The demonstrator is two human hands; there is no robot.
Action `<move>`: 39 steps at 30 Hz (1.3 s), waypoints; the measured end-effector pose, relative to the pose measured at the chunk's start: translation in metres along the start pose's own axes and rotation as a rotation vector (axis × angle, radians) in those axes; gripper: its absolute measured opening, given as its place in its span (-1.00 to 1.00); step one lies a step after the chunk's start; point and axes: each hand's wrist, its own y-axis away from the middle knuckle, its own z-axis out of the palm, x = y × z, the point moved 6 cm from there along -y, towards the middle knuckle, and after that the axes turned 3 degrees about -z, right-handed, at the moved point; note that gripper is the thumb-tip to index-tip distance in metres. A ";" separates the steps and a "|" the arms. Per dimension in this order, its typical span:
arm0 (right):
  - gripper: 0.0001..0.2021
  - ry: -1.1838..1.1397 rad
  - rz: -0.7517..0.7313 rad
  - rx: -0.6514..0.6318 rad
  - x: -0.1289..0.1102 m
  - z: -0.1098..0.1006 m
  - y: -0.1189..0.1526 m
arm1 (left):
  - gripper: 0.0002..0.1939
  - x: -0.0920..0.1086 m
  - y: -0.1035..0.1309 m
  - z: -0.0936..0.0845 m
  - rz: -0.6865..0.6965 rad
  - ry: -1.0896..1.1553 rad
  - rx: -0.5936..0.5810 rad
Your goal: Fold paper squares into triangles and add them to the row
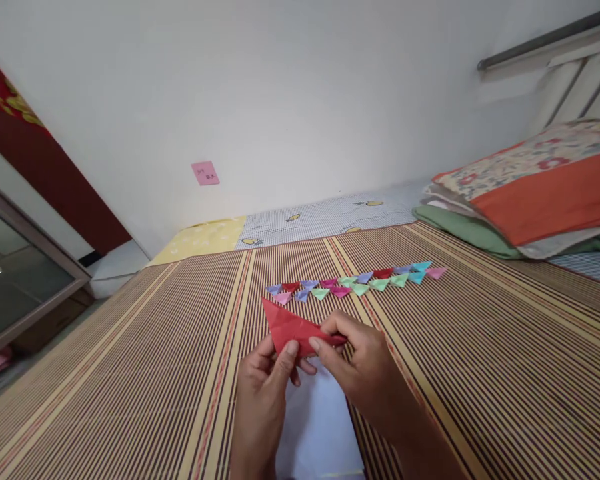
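Note:
A folded piece of red paper (291,327), roughly triangular with a sharp upper-left point, is held up between both hands. My left hand (266,379) grips its lower edge, thumb in front and fingers behind. On the right end, my right hand (363,353) pinches the narrow tip between thumb and fingers. Beneath the hands lies a pale bluish-white flat sheet or pad (320,427), partly covered by them. Beyond the red paper, small folded paper triangles (350,283) in pink, green, blue, red and purple lie in two uneven rows.
A striped bamboo mat (180,347) covers the surface. Folded bedding (545,193) is stacked at the right, below a radiator (590,87). A pink note (205,173) is stuck to the white wall. At the left stands a glass-panelled frame (20,267).

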 end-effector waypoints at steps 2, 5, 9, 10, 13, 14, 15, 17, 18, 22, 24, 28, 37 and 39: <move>-0.78 -0.024 0.023 0.017 0.001 -0.001 0.000 | -0.77 0.000 -0.001 0.000 0.007 -0.003 0.017; -0.82 -0.107 0.077 0.049 0.007 -0.004 0.001 | -0.77 -0.001 -0.002 -0.002 0.011 0.010 0.044; -0.89 -0.225 0.131 0.072 0.015 -0.012 0.002 | -0.77 -0.003 0.000 -0.005 0.018 0.051 0.078; -0.89 -0.226 0.137 0.070 0.016 -0.015 0.002 | -0.77 -0.003 0.001 -0.006 0.021 0.054 0.096; -0.81 -0.175 0.147 0.067 0.016 -0.020 0.002 | -0.76 -0.001 0.002 -0.004 0.026 -0.005 0.131; -0.79 -0.163 0.147 0.053 0.015 -0.019 0.001 | -0.75 0.000 0.003 -0.001 0.028 -0.040 0.115; -0.78 -0.157 0.143 0.029 0.013 -0.017 0.001 | -0.75 0.001 0.003 0.004 0.028 -0.075 0.084; -0.86 -0.146 0.127 -0.034 0.009 -0.012 0.001 | -0.74 0.004 0.005 0.013 0.027 -0.123 0.008; -0.90 -0.137 0.115 -0.061 0.008 -0.010 0.001 | -0.75 0.005 0.006 0.017 0.026 -0.136 -0.026; -0.75 -0.109 0.088 -0.050 0.009 -0.012 -0.001 | -0.74 0.005 0.007 0.022 -0.004 -0.165 -0.141; -0.76 -0.099 0.094 -0.058 0.013 -0.015 -0.001 | -0.72 0.005 0.005 0.017 0.001 -0.145 -0.131; -0.78 -0.073 0.105 -0.243 0.014 -0.005 0.004 | -0.76 0.008 0.003 0.005 0.045 -0.055 -0.012; -0.80 -0.064 0.137 -0.191 0.011 -0.006 0.005 | -0.71 0.003 0.005 0.001 0.019 -0.039 0.176; -0.80 -0.080 0.126 -0.167 0.012 -0.010 0.003 | -0.70 -0.002 0.002 0.007 -0.048 -0.025 0.051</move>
